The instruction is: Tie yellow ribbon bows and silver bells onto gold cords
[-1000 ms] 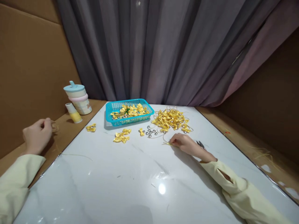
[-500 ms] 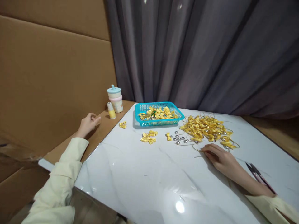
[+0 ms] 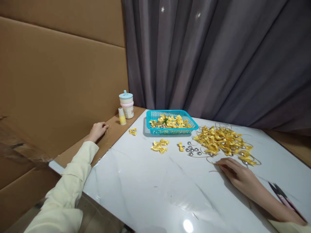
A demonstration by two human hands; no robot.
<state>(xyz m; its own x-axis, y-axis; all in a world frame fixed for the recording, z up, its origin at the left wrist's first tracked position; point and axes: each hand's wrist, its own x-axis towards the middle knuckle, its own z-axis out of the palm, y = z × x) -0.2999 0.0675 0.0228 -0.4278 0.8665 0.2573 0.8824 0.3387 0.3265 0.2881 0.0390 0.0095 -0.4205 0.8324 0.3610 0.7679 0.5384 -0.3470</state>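
Note:
My right hand [image 3: 236, 173] rests low over the white marbled table, thumb and fingers pinched on a thin gold cord [image 3: 209, 160] whose end curls out to the left. Just beyond it lies a heap of yellow ribbon bows [image 3: 220, 139] with cords and silver beads. Over on the left, my left hand [image 3: 97, 131] lies on the cardboard ledge, its fingers bent together. Fine thread-like strands [image 3: 108, 128] show at its fingertips; what it grips, if anything, is too small to make out. Loose silver beads [image 3: 191, 149] and a single bow [image 3: 181, 147] lie between the hands.
A blue plastic basket [image 3: 173, 131] of bows stands at the back. Nearer are a small group of bows [image 3: 159, 147] and another bow [image 3: 132, 131]. A lidded cup [image 3: 126, 105] and yellow bottle [image 3: 122, 117] stand left. Thread snips [image 3: 283, 198] lie beside my right forearm.
The whole view has shifted, so things appear further right. My left fingers have come down and together at the cardboard. My right hand keeps its pinch on the cord.

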